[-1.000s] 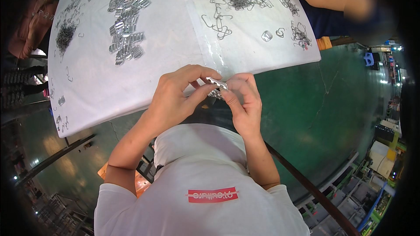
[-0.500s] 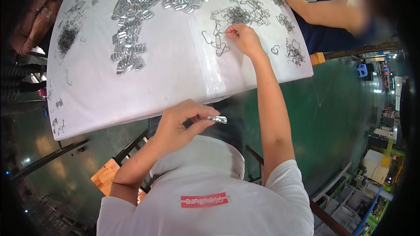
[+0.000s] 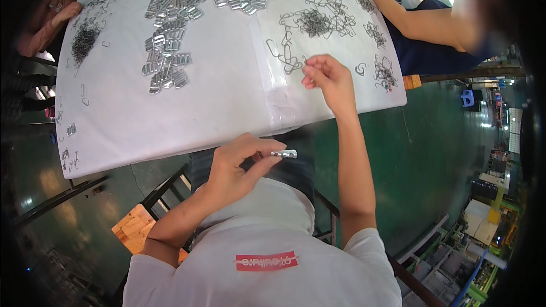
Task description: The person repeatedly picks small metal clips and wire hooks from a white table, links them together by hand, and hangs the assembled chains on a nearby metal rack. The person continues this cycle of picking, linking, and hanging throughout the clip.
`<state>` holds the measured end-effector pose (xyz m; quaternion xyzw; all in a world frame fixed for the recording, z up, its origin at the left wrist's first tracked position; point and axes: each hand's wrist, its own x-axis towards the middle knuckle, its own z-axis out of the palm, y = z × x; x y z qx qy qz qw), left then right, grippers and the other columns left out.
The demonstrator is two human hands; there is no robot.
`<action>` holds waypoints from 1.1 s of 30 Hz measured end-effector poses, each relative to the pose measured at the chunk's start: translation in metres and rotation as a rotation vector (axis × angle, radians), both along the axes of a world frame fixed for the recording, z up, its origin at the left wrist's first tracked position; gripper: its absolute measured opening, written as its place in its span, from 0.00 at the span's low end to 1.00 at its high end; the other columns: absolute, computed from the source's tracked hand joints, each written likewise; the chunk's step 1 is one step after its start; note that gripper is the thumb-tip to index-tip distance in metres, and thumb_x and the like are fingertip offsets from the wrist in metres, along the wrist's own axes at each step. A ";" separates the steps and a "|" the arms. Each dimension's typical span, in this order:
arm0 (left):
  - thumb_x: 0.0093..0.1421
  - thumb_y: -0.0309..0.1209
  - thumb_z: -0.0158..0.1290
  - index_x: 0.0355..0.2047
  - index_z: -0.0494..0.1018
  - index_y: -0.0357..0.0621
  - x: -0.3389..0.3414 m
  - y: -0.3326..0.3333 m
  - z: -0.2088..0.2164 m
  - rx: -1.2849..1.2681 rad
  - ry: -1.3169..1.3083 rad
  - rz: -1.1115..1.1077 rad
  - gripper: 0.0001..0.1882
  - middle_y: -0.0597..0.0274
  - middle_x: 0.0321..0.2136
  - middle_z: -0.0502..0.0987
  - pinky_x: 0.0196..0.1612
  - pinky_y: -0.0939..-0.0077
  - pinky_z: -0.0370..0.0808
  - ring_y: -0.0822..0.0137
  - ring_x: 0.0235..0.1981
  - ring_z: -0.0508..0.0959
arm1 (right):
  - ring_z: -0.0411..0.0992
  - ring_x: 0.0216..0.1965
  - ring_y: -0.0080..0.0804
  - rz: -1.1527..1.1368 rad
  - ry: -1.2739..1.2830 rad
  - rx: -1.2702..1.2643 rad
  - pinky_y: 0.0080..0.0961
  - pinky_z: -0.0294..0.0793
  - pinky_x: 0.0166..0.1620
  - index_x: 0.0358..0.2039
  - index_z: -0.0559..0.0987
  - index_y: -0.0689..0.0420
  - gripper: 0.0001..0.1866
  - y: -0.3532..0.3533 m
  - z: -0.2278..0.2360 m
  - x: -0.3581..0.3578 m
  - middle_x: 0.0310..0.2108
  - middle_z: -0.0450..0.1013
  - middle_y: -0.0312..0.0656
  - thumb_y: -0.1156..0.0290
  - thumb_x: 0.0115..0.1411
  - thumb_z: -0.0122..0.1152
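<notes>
One metal buckle on my feed, looks edge-on, pinched between thumb and fingers of the left hand, just off the near edge of the white table. Long axis runs roughly sideways, free end pointing right. So the left is obviously nearer; from the right hand, the buckle sits back toward the body and to the left, well apart. Right fingers are loosely curled just beside some wire hooks. Can't tell if they've got one, sorry.

Silver piece apparently part-hidden by left hand, grip of right hand unclear.
</notes>
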<state>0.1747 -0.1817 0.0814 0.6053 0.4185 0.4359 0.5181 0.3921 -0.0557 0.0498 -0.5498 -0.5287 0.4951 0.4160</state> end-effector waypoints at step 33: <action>0.52 0.20 0.59 0.38 0.79 0.41 -0.008 0.005 -0.010 0.241 -0.037 0.019 0.12 0.61 0.31 0.79 0.32 0.78 0.71 0.70 0.30 0.74 | 0.64 0.45 0.36 0.056 0.342 0.225 0.35 0.63 0.53 0.29 0.77 0.63 0.07 -0.126 0.036 -0.044 0.39 0.65 0.44 0.86 0.48 0.58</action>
